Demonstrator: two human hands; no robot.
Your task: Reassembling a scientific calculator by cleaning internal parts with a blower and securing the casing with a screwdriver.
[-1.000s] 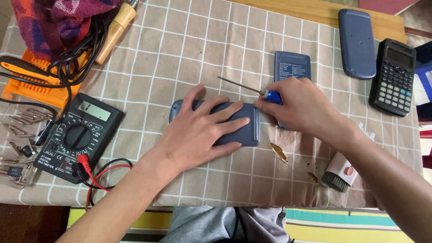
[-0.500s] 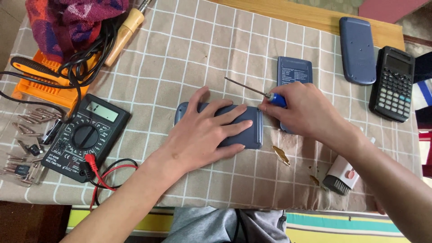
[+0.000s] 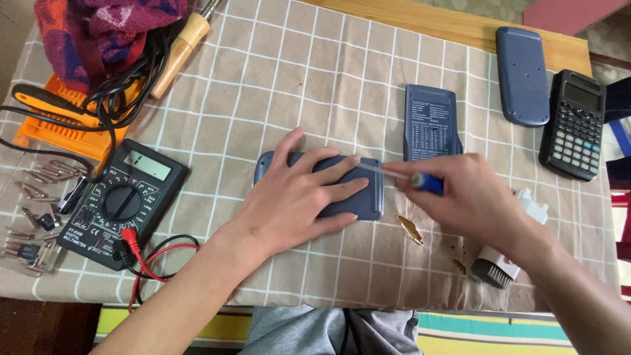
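L hand (image 3: 299, 194): fingers spread flat, palm pressing down on the blue-grey calculator body (image 3: 368, 197), which lies face-down mid-table on the checked tablecloth (image 3: 315, 72). R hand (image 3: 470, 197): fingers pinched round the blue handle of a small screwdriver (image 3: 426, 182); thin metal shaft runs left, tip at the calculator's top right corner, just by the L fingertips.

Just below the R hand: a small brass-coloured bit (image 3: 410, 230) on the cloth, and a white brush w/ dark bristles (image 3: 503, 263) partly under the wrist. Behind the R hand: a dark blue back cover (image 3: 430, 121) w/ printed table. Far right: a blue slide-on case (image 3: 522, 75) and a black scientific calculator (image 3: 573, 125), side by side.

Left of the L arm: black digital multimeter (image 3: 121, 200) w/ red & black leads (image 3: 161, 253). Further left: loose screwdriver bits (image 3: 29, 197). Top left: orange tray (image 3: 59, 131), black cables, wooden-handled soldering iron (image 3: 177, 49), red-purple cloth (image 3: 105, 26).
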